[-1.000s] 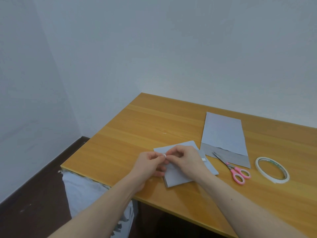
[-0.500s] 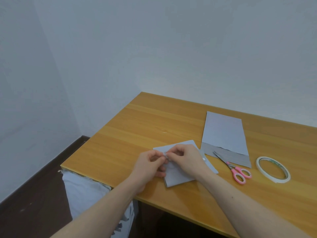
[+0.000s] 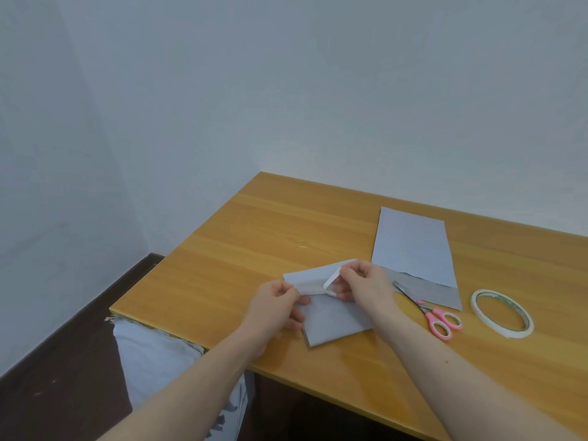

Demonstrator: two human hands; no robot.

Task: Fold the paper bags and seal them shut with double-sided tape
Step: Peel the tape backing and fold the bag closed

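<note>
A: We note the folded bag (image 3: 331, 319) at table (image 3: 241, 237) centre; left hand (image 3: 276, 303) pinches its flap, right hand (image 3: 362, 284) pinches the tape backing (image 3: 331, 276).

B: Sealing pending; second bag (image 3: 413, 246) at one o'clock looks unfolded.

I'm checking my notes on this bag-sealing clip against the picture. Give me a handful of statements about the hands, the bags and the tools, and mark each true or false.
1. The right hand pinches a white backing strip peeling off the folded paper bag. True.
2. The left hand rests flat on bare wood, away from the bag. False: it holds the bag's left edge.
3. The pink-handled scissors lie between the flat paper bag and the tape roll. True.
4. The tape roll sits on top of the flat bag. False: it lies on the table, right of the scissors.
</note>
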